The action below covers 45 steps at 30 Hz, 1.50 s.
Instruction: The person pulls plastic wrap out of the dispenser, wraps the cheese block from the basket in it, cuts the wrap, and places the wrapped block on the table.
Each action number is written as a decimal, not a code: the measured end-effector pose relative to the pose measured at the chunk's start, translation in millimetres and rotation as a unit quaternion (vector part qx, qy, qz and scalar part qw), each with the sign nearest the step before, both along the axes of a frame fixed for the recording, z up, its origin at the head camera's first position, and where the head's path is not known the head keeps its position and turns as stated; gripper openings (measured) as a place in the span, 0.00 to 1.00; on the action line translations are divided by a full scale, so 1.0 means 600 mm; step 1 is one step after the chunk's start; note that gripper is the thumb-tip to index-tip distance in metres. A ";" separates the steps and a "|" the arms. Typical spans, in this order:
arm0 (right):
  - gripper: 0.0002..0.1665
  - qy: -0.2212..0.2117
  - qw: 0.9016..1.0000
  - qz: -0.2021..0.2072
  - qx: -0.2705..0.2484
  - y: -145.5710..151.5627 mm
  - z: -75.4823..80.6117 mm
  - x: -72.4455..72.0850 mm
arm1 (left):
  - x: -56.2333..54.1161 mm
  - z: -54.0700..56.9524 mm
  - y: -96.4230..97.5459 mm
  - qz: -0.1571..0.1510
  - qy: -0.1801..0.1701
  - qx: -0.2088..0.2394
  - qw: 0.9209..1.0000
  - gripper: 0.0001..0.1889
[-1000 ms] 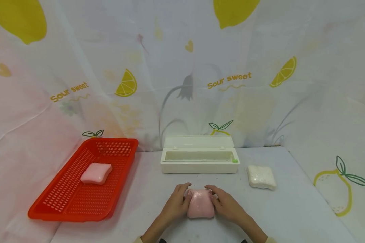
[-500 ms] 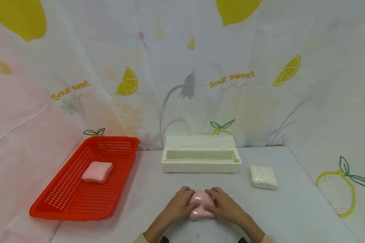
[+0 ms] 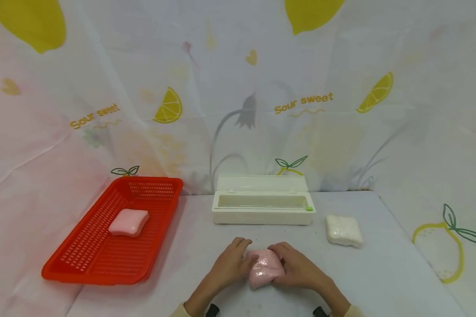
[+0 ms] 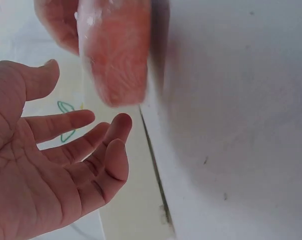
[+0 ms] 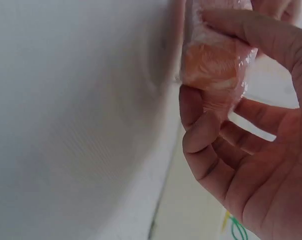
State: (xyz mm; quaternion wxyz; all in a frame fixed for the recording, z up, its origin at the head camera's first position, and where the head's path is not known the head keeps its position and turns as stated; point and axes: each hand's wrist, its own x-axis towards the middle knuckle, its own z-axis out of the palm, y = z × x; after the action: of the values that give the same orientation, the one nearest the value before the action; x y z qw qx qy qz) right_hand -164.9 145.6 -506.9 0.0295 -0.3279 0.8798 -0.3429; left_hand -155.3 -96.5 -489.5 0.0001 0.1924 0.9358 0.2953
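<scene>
Low in the centre of the frame, my left hand point(image 3: 230, 263) had let go, fingers spread, leaving my right hand point(image 3: 300, 267) alone pinching the skewed pink packet point(image 3: 265, 267)

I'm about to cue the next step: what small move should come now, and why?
Probably bring the left hand in to steady the pink block: the right hand alone grips it, while the left wrist view shows the left hand open, holding nothing.

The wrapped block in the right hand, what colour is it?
The wrapped block is pink under clear, shiny wrap, best seen in the head view.
</scene>
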 end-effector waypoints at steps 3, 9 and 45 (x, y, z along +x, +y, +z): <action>0.38 -0.022 1.000 -0.017 -0.013 0.021 0.022 -0.005 | -0.001 0.006 -0.004 0.010 -0.004 0.009 1.000 0.26; 0.40 -0.013 0.997 -0.075 -0.026 0.091 0.070 -0.018 | -0.004 0.014 -0.011 0.011 -0.009 0.015 1.000 0.28; 0.40 -0.038 0.966 -0.241 0.089 0.443 0.109 -0.086 | -0.004 0.002 -0.027 0.045 -0.055 0.006 0.997 0.22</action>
State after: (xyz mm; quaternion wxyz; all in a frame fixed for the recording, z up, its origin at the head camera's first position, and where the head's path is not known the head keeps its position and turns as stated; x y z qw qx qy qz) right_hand -216.5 411.3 -441.4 0.0081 -0.0892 0.9580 -0.2724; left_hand -157.5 -113.0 -488.0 0.0375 0.1339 0.9403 0.3106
